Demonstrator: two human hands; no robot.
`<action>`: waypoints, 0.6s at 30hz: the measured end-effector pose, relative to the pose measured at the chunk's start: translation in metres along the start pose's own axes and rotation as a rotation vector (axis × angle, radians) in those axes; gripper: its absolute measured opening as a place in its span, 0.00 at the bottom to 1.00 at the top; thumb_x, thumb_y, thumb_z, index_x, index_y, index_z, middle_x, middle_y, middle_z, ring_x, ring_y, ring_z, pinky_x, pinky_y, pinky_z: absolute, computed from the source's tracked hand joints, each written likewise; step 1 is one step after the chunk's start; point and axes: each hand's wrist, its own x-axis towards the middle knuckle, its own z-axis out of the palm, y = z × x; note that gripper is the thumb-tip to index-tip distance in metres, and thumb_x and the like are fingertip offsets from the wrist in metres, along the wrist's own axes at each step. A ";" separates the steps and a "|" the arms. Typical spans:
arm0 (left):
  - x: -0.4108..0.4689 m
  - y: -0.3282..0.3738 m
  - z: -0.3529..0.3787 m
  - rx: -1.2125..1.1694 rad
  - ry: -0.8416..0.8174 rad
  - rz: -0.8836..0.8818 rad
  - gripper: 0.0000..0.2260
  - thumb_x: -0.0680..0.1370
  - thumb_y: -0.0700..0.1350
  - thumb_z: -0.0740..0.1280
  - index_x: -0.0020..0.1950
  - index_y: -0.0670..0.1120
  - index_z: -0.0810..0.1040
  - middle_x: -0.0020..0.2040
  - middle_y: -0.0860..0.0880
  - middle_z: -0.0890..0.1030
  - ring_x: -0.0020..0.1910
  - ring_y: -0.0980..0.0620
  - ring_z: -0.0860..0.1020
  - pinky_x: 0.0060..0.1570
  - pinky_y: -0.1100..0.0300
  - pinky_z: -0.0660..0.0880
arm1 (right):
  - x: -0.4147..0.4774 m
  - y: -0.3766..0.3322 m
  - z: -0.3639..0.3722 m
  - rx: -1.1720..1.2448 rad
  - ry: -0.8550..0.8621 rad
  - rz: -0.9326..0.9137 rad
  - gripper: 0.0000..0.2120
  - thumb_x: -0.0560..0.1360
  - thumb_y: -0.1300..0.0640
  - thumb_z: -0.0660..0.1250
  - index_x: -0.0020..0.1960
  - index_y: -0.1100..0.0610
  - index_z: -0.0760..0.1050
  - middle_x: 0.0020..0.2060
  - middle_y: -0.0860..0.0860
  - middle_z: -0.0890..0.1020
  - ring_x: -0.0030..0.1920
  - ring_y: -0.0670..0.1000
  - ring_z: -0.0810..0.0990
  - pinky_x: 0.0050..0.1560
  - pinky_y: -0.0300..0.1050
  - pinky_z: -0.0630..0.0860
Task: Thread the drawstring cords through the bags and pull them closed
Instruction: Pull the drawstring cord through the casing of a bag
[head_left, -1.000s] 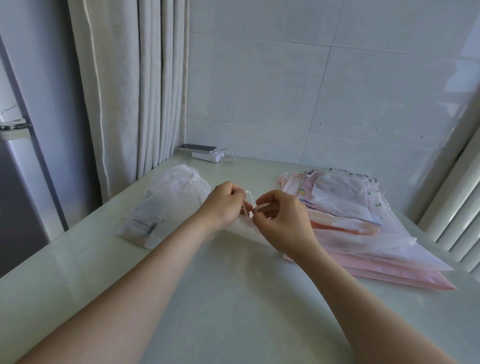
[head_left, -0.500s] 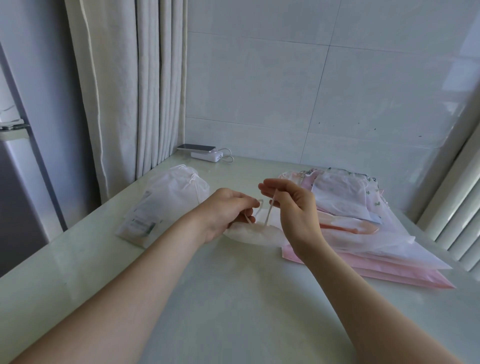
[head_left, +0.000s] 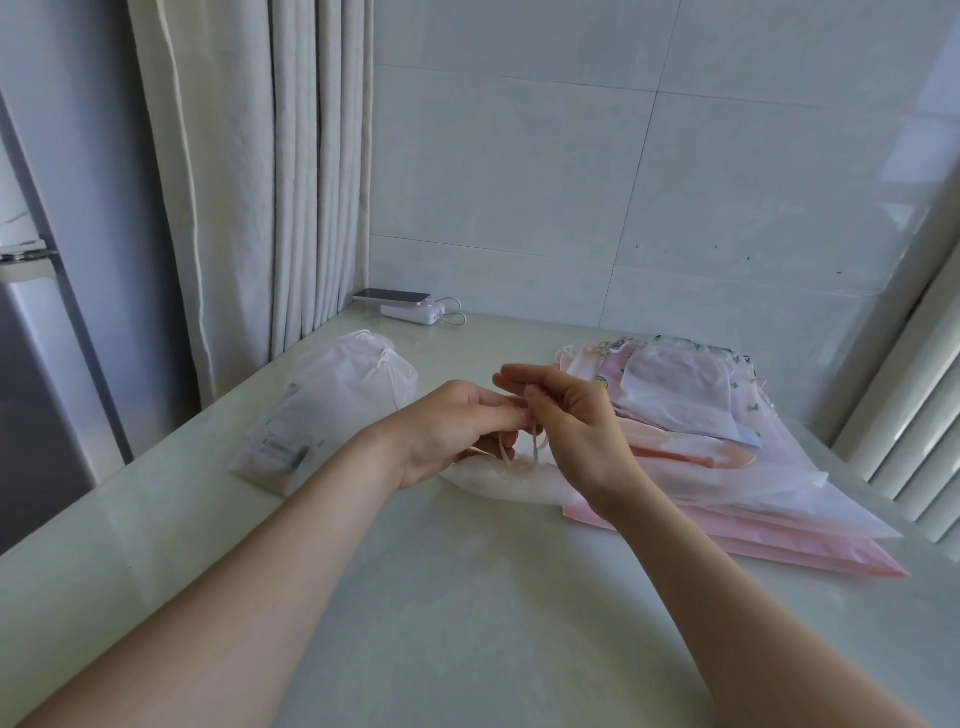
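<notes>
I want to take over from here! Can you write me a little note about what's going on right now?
Left hand: pinches the drawstring cord just above the small white bag on the table.
Right hand: pinches the same cord, a little higher.
Done: the puffy white bag on the left looks drawn closed.
Left to do: pull this bag shut, then the stack of pink bags on the right.

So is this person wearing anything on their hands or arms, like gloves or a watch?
Nothing that shows. The left hand and right hand are bare: no gloves, no rings visible. The left forearm and right forearm are bare too, with no sleeve, watch or bracelet in view.
</notes>
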 end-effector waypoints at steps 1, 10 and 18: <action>-0.001 0.000 0.001 -0.002 -0.014 0.001 0.08 0.82 0.44 0.71 0.48 0.43 0.88 0.40 0.47 0.77 0.44 0.49 0.76 0.49 0.60 0.75 | 0.001 0.001 0.001 -0.010 0.003 0.005 0.16 0.86 0.67 0.57 0.67 0.61 0.80 0.60 0.51 0.85 0.55 0.43 0.85 0.50 0.36 0.80; 0.000 0.002 -0.004 0.040 0.185 -0.073 0.09 0.76 0.47 0.76 0.50 0.42 0.89 0.39 0.49 0.76 0.38 0.52 0.75 0.42 0.64 0.73 | 0.000 0.002 -0.001 -0.620 0.047 -0.263 0.19 0.83 0.66 0.58 0.70 0.53 0.74 0.44 0.45 0.84 0.39 0.40 0.79 0.43 0.40 0.73; -0.005 0.010 -0.006 -0.065 0.208 0.010 0.08 0.72 0.47 0.76 0.48 0.45 0.90 0.46 0.43 0.82 0.43 0.52 0.75 0.48 0.61 0.73 | -0.005 -0.003 0.001 -0.747 0.080 -0.504 0.12 0.77 0.52 0.74 0.59 0.54 0.82 0.46 0.47 0.81 0.44 0.47 0.81 0.44 0.46 0.79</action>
